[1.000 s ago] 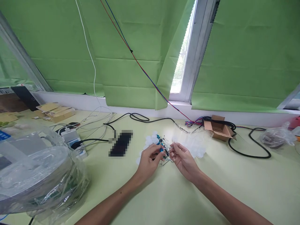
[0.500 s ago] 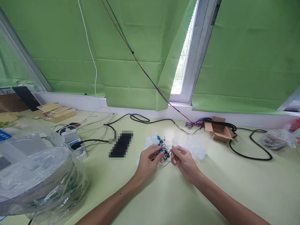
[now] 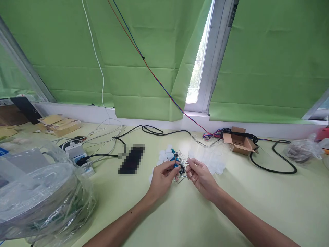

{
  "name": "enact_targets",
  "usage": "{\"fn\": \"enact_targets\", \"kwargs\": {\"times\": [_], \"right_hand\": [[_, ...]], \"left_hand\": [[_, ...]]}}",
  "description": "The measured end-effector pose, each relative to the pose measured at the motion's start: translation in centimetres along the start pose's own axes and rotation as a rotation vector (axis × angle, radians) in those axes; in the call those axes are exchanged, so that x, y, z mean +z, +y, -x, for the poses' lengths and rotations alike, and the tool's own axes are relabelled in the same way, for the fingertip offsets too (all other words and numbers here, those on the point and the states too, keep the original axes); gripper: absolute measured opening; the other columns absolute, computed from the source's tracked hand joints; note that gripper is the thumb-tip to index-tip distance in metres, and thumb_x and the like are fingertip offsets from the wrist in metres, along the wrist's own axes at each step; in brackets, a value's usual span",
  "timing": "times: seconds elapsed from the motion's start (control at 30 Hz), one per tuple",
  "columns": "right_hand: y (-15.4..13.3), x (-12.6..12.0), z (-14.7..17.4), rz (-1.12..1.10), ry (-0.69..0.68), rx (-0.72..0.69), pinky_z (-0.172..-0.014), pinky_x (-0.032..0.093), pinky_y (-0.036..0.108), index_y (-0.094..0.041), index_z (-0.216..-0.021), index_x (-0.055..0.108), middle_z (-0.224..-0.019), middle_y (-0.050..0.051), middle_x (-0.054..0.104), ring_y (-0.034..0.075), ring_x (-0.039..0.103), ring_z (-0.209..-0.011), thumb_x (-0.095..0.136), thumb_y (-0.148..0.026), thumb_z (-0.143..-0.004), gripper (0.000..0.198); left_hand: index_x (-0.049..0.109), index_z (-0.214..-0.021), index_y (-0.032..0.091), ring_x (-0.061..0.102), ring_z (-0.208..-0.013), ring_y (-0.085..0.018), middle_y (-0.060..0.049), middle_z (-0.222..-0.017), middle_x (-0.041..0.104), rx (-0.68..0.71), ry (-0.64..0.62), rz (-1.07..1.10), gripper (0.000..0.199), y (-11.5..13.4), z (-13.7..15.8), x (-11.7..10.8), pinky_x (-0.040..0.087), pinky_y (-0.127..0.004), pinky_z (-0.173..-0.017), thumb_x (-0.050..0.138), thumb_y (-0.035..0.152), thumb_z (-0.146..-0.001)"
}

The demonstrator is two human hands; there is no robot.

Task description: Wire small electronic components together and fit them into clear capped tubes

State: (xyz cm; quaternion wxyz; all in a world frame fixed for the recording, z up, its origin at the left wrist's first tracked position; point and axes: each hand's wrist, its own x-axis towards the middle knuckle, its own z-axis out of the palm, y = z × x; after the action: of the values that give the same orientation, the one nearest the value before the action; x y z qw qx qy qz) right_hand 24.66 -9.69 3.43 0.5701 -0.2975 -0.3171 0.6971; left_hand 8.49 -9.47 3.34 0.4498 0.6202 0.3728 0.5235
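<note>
Over a small heap of electronic parts [image 3: 182,160], my left hand [image 3: 162,175] pinches a small blue part [image 3: 176,165] between thumb and forefinger. The heap mixes blue and black pieces with thin metal leads. Just to the right, my right hand [image 3: 199,175] is closed, thumb against forefinger, its other fingers curled in. Its fingertips are near the left hand's, and what they hold is too small to make out. White translucent discs [image 3: 162,156] lie behind my left hand, and clear plastic pieces [image 3: 207,157] lie behind my right.
A dark pixelated slab [image 3: 132,159] lies left of the hands. Further left are a power strip [image 3: 83,159] with cables and a large plastic-wrapped spool [image 3: 43,192]. An open cardboard box [image 3: 239,142], a black cable [image 3: 272,168] and a bagged bundle [image 3: 302,149] sit to the right.
The view has shifted slightly. Both hands stay nearly in place, fingertips still close together over the parts heap.
</note>
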Motion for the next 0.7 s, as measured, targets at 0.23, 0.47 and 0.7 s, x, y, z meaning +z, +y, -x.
{"fn": "enact_targets", "kwargs": {"times": [0.23, 0.47, 0.7], "right_hand": [[-0.25, -0.06, 0.13, 0.012, -0.074, -0.042, -0.063, 0.043, 0.026, -0.019, -0.094, 0.071, -0.079, 0.002, 0.066, 0.01, 0.053, -0.064, 0.082, -0.041, -0.071, 0.033], [-0.28, -0.41, -0.05, 0.038, -0.106, -0.059, -0.067, 0.043, 0.027, -0.019, -0.09, 0.073, -0.083, 0.002, 0.066, 0.011, 0.054, -0.067, 0.081, -0.036, -0.073, 0.025], [-0.4, -0.74, -0.13, 0.074, -0.112, -0.07, -0.06, 0.039, 0.026, -0.018, -0.075, 0.068, -0.073, 0.0, 0.063, 0.01, 0.052, -0.061, 0.08, -0.04, -0.074, 0.025]], "left_hand": [[0.07, -0.089, 0.015, 0.057, -0.054, -0.014, -0.001, -0.063, 0.063, -0.065, 0.006, 0.09, 0.023, 0.47, -0.34, 0.01, 0.05, -0.028, -0.06, 0.069, 0.037, -0.08], [0.07, -0.09, 0.014, 0.057, -0.055, -0.015, -0.002, -0.064, 0.063, -0.11, -0.001, 0.134, 0.026, 0.46, -0.46, -0.06, 0.051, -0.03, -0.06, 0.071, 0.038, -0.078], [0.072, -0.093, 0.014, 0.058, -0.054, -0.014, -0.002, -0.065, 0.066, -0.111, -0.001, 0.112, 0.026, 0.04, -0.27, 0.0, 0.052, -0.029, -0.06, 0.072, 0.036, -0.078]]}}
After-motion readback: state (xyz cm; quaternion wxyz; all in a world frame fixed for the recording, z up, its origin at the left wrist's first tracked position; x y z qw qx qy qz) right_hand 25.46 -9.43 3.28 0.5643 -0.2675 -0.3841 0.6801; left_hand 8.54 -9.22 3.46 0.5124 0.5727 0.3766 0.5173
